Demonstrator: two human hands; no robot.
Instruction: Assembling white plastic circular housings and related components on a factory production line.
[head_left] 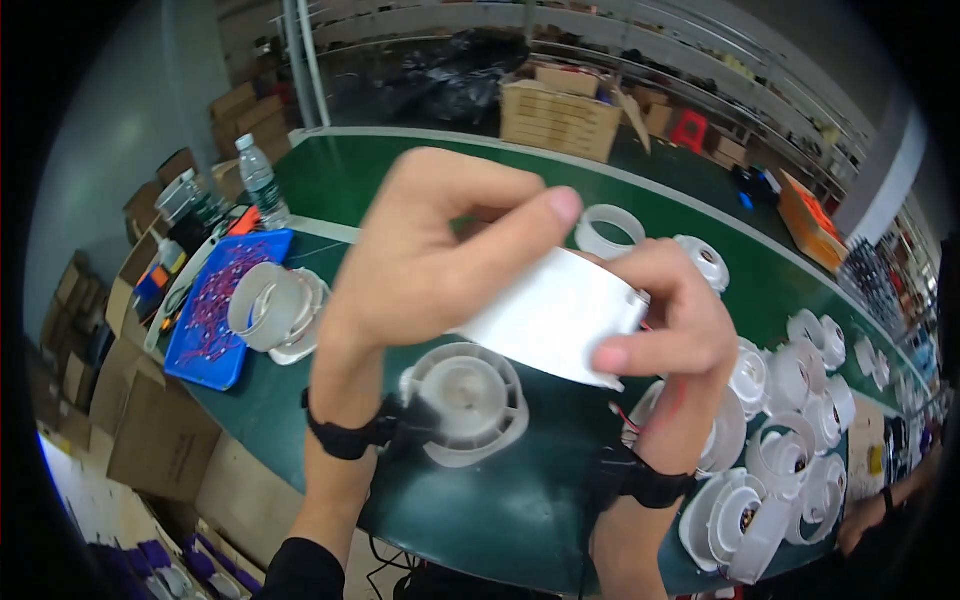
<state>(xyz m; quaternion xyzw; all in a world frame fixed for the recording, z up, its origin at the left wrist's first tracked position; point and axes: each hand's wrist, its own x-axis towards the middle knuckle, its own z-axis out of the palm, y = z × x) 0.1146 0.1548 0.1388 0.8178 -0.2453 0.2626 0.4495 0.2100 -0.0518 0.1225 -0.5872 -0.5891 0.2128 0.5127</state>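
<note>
Above the table, my left hand (440, 255) and my right hand (682, 315) hold a smooth white part (560, 315) between them. It looks like a thin plate or shallow cover with small tabs on its right edge. The left fingers are curled at its upper left, thumb along the top. My right fingers and thumb pinch its right end. A bit of red wire shows by the right fingers. Below the left hand, a round translucent plastic housing (467, 395) with ribs lies on the green table (460, 510). Each wrist wears a black strap.
A blue tray (215, 375) of small red and blue wired parts lies left, beside a translucent ring (265, 305) and a water bottle (262, 180). Several white housings (748, 380) crowd the right side. A cardboard box (560, 115) stands beyond; another person's hand (865, 522) is at far right.
</note>
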